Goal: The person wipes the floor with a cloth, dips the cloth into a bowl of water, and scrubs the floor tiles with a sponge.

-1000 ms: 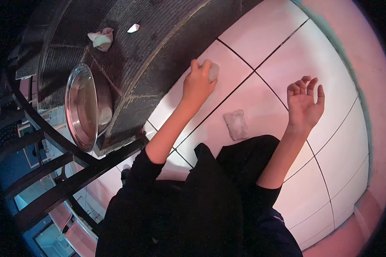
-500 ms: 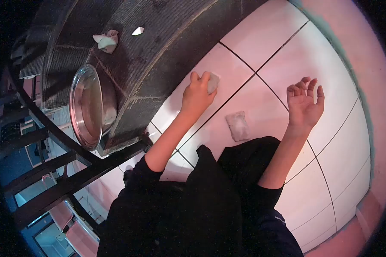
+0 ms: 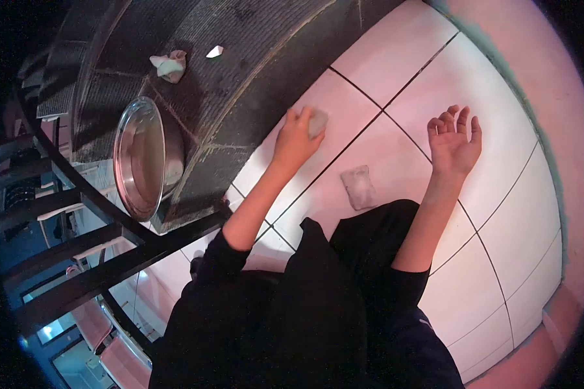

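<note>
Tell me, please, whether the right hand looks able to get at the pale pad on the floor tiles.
Probably yes: the right hand is open and looks empty, with only floor tiles showing between it and the pale pad. The black garment comes close but leaves the pad uncovered.

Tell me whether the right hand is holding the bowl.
No, the right hand is palm up with nothing in it, and the bowl sits off by the step.
</note>
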The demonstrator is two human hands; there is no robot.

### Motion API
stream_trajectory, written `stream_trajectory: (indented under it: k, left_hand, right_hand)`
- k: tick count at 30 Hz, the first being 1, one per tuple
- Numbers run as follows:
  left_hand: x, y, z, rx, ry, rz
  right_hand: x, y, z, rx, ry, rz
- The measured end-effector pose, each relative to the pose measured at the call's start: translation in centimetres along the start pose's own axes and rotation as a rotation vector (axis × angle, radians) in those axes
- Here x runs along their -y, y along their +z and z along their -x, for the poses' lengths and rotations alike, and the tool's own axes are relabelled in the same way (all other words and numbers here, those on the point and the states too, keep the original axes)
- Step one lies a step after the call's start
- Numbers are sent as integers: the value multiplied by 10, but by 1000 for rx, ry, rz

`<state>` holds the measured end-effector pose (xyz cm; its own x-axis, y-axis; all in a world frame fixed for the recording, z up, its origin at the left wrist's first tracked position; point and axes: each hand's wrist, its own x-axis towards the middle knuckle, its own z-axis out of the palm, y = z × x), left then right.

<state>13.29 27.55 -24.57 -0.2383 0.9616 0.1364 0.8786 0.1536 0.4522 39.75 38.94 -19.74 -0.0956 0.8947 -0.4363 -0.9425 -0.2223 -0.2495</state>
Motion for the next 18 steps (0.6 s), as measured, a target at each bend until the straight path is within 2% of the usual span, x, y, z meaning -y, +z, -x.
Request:
stream_trajectory:
  k: [5, 8, 18]
  left_hand:
    - [31, -37, 99, 0, -84, -1]
    - [39, -47, 120, -23, -139, 39]
    - [29, -10, 18, -83, -117, 164]
  right_hand:
    - [0, -3, 1, 31, 12, -15]
    - [-4, -2, 5, 36, 16, -13]
    - [-22, 7, 8, 44, 67, -9]
